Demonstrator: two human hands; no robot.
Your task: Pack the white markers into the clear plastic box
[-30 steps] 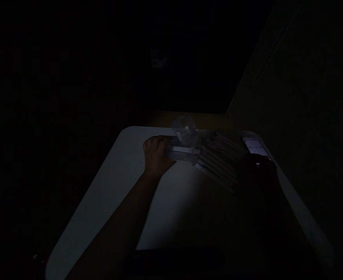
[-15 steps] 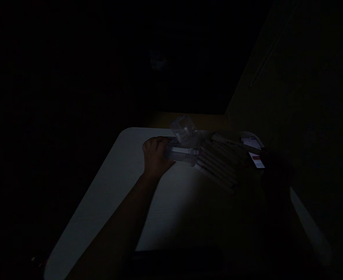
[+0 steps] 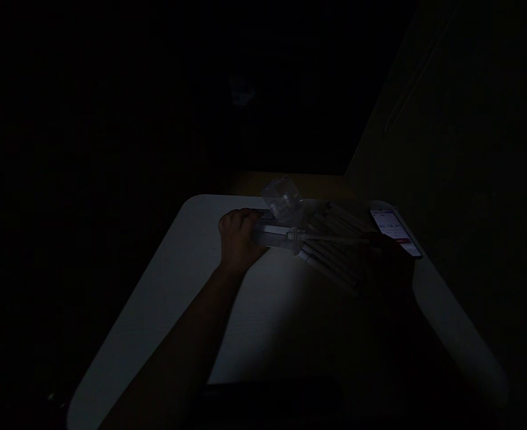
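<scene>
The scene is very dark. My left hand [image 3: 239, 239] rests on a pale table [image 3: 169, 286], its fingers curled round the left end of a clear plastic case [image 3: 274, 234]. The case's open lid [image 3: 283, 197] stands up behind it. A row of pale marker pens [image 3: 335, 263] lies fanned out to the right of the case. My right hand [image 3: 391, 263] is a dark shape over the pens' right ends, and one pen reaches from it to the case. Its fingers are lost in shadow.
A lit phone screen [image 3: 395, 230] lies at the table's far right, just beyond my right hand. A dark wall rises on the right. The table's rounded far corners show faintly; everything beyond is black.
My right hand swung out to the right over the phone, then came back left over the pens, now with one pen stretched toward the case. My left hand stayed still on the case.
</scene>
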